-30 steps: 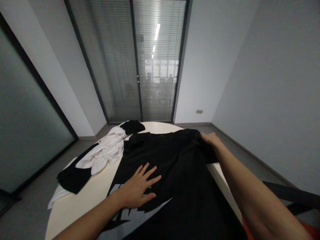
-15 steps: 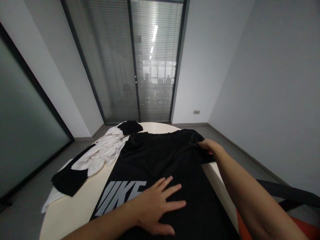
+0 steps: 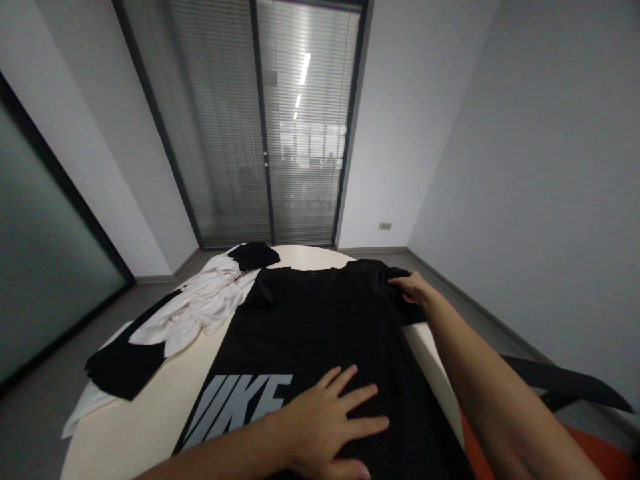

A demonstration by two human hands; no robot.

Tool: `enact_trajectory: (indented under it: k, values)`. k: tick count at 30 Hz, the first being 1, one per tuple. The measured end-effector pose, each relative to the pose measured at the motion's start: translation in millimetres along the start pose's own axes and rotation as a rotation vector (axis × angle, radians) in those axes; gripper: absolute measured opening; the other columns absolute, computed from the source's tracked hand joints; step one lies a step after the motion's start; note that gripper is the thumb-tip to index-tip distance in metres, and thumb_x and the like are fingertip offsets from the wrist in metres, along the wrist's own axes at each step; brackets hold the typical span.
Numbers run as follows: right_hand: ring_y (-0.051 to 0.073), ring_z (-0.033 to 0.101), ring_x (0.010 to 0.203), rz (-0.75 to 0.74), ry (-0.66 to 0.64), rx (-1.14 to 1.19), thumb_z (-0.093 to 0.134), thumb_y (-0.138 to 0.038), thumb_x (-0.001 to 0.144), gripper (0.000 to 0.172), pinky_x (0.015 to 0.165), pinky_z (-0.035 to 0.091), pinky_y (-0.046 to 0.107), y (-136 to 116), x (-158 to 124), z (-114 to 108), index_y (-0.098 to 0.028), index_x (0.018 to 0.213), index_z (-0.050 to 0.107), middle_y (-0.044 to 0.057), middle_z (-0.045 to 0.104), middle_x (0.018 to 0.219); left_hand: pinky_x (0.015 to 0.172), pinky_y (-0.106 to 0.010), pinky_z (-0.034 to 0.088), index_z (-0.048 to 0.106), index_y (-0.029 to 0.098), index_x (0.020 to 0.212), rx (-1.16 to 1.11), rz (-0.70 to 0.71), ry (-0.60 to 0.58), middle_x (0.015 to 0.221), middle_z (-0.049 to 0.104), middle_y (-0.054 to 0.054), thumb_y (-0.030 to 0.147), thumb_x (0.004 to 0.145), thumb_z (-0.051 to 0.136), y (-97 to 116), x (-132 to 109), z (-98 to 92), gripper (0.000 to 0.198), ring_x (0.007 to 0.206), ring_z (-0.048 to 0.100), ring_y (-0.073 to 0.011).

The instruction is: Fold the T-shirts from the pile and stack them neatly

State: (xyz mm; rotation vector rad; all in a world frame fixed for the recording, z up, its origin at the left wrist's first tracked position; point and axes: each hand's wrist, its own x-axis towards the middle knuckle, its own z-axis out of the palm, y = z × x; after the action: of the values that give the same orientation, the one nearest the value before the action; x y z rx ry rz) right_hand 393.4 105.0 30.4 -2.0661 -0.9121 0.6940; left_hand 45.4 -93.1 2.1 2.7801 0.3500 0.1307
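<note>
A black T-shirt [image 3: 320,320] with large grey lettering lies spread over the pale table [image 3: 145,427], its neckline toward the far edge. My left hand [image 3: 333,423] rests flat on the shirt's front, fingers spread, just right of the lettering. At the shirt's right shoulder, my right hand [image 3: 413,288] has its fingers closed on the bunched black sleeve fabric.
White clothing [image 3: 200,307] and black clothing [image 3: 127,363] lie heaped along the table's left side, partly over its edge. A chair with a black armrest [image 3: 565,383] and orange seat stands at the lower right. Glass panels with blinds rise beyond the table.
The view has shifted slightly. My left hand has slid a little right and nearer across the shirt, still spread. My right hand remains at the sleeve, its fingers slightly repositioned.
</note>
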Motion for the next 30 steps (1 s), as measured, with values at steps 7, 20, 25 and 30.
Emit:
enact_trajectory:
  k: [7,20,25,30]
  values:
    - [0.007,0.042,0.044,0.100,-0.058,0.088,0.077,-0.021,0.078,0.022,0.038,0.036,0.017,-2,-6,-6,-0.011,0.090,0.061,-0.004,0.047,0.056,0.122,-0.055,0.027,0.038,0.028,0.155,0.118,-0.312,0.168,0.165,0.029,-0.008,0.047,0.098,0.052,-42,1,-1.2,0.063,0.153,0.022,-0.0351]
    - [0.019,0.066,0.083,0.025,0.171,0.138,0.072,-0.016,0.073,0.081,0.056,0.051,0.021,-4,1,12,-0.014,0.147,0.039,0.016,0.065,0.116,0.110,-0.052,0.041,0.060,0.012,0.139,0.549,-1.127,0.530,0.155,0.041,-0.024,0.041,0.099,0.046,-173,-76,-23.1,0.052,0.137,0.046,-0.0394]
    - [0.023,0.067,0.086,0.021,0.058,-0.001,0.080,-0.030,0.071,0.077,0.061,0.052,0.027,-5,4,-7,-0.013,0.140,0.050,0.017,0.068,0.111,0.110,-0.052,0.041,0.055,0.006,0.143,0.614,-1.153,0.634,0.155,0.040,-0.024,0.039,0.096,0.048,-178,-83,-25.8,0.057,0.137,0.045,-0.0391]
    - [0.022,0.067,0.089,-0.062,-0.139,-0.141,0.081,-0.033,0.070,0.090,0.061,0.053,0.028,-4,0,-11,-0.018,0.149,0.041,0.015,0.068,0.114,0.119,-0.057,0.027,0.065,0.021,0.135,0.654,-0.971,0.645,0.165,0.027,-0.014,0.042,0.091,0.057,-163,-69,-25.2,0.049,0.150,0.026,-0.0401]
